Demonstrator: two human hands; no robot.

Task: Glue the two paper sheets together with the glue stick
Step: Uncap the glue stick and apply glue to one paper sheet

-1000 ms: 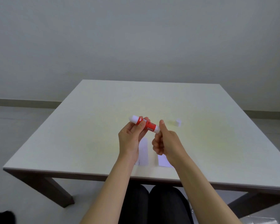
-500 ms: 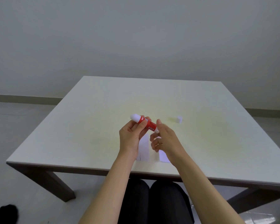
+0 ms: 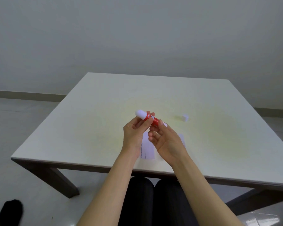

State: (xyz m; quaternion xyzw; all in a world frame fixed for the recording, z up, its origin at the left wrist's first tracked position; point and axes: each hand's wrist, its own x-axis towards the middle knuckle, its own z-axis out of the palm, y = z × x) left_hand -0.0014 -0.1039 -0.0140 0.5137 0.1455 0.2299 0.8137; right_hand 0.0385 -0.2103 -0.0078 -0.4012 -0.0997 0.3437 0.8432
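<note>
Two paper sheets point(image 3: 148, 147) lie near the desk point(image 3: 88, 128) edge. Above them, the left hand point(image 3: 134, 134) grips the glue stick point(image 3: 147, 118); the right hand point(image 3: 166, 141) has loosened, fingertips at its base. Glue looks extended; spreading likely comes next. Cap point(image 3: 185, 117) sits beyond.

A square, pale cream table point(image 3: 104, 101) with a smooth top stands on dark brown slanted legs point(image 3: 59, 180). Behind it rises a plain grey wall point(image 3: 137, 38) with a darker skirting strip point(image 3: 23, 95) along the shiny grey floor point(image 3: 15, 128). A blurred black shape point(image 3: 10, 211) lies low on the floor, left.
</note>
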